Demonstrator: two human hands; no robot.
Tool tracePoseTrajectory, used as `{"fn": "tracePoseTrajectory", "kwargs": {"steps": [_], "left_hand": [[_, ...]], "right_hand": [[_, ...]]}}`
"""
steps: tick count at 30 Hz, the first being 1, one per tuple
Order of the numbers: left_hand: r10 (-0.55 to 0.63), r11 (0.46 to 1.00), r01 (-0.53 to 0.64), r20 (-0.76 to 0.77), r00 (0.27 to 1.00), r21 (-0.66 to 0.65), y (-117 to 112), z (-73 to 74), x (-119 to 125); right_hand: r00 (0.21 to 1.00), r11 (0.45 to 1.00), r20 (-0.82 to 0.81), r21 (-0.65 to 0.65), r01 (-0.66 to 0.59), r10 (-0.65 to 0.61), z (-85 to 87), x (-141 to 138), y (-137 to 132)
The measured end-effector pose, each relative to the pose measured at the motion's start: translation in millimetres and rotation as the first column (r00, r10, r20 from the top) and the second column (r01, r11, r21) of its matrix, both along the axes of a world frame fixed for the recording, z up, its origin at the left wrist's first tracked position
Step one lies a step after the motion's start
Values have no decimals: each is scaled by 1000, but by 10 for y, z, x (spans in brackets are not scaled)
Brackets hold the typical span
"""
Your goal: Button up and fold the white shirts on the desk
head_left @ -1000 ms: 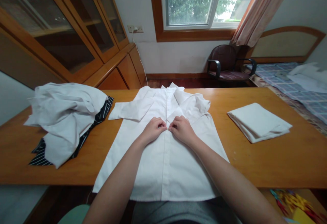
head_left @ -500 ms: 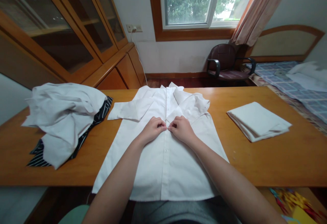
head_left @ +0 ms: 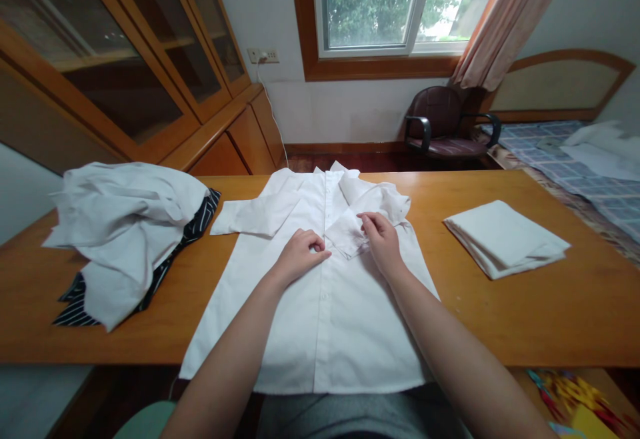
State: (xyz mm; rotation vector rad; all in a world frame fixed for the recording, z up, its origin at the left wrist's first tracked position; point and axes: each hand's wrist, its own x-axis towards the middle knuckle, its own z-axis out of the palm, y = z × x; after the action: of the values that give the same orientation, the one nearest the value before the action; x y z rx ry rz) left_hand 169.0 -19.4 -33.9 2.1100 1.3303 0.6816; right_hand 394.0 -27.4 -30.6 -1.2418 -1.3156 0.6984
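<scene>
A white button-up shirt (head_left: 295,322) lies front up on the table, its collar at the far edge and its hem at the near edge. Both sleeves are folded over the front. My left hand (head_left: 300,252) rests just left of the button placket, fingers loosely curled and thumb apart from them, pointing at the placket. On the other side, my right hand (head_left: 384,239) is over the crumpled sleeve (head_left: 350,229), index finger stretched out. No cloth shows between its fingertips; its lower fingers are partly hidden.
A rumpled white garment (head_left: 130,205) lies over dark striped cloth (head_left: 77,305) on the left of the wooden table (head_left: 565,312). Folded white cloth (head_left: 505,235) lies at right. Beyond stand an armchair (head_left: 440,119), a bed (head_left: 575,159) and a glass-door cabinet (head_left: 175,112).
My right hand has left the placket and moved right and slightly away, over the sleeve. My left hand has stayed in place, its thumb and index finger now parted.
</scene>
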Motion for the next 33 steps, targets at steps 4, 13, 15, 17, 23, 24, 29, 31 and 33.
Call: {"fn": "tracePoseTrajectory", "kwargs": {"steps": [4,13,15,17,23,24,29,31,33], "left_hand": [[20,1000,-20,-22,1000,23,4,-30,11],[11,990,0,-82,997,141,-11,-67,27],[7,986,9,-94,996,164,-13,-71,31],[7,985,10,-98,995,171,-15,-72,34],[14,982,6,-106,994,187,-21,-65,40],[12,982,8,-108,994,189,-21,-66,39],[12,980,10,-109,994,196,-17,-86,31],[11,981,10,-109,994,191,-17,-86,30],[9,984,11,-108,994,181,-20,-77,31]], "right_hand": [[982,987,-107,-53,149,-154,-13,92,54],[976,980,-87,-49,194,-198,-53,69,62],[981,981,-42,-32,189,-190,-70,72,76],[990,990,37,-25,139,-138,-80,89,95],[879,971,420,-17,-240,225,-6,251,92],[842,952,458,-30,-305,285,16,287,82],[756,882,471,-121,-455,455,86,409,44],[737,862,460,-150,-485,495,83,420,37],[728,855,461,-165,-491,507,65,417,34]]}}
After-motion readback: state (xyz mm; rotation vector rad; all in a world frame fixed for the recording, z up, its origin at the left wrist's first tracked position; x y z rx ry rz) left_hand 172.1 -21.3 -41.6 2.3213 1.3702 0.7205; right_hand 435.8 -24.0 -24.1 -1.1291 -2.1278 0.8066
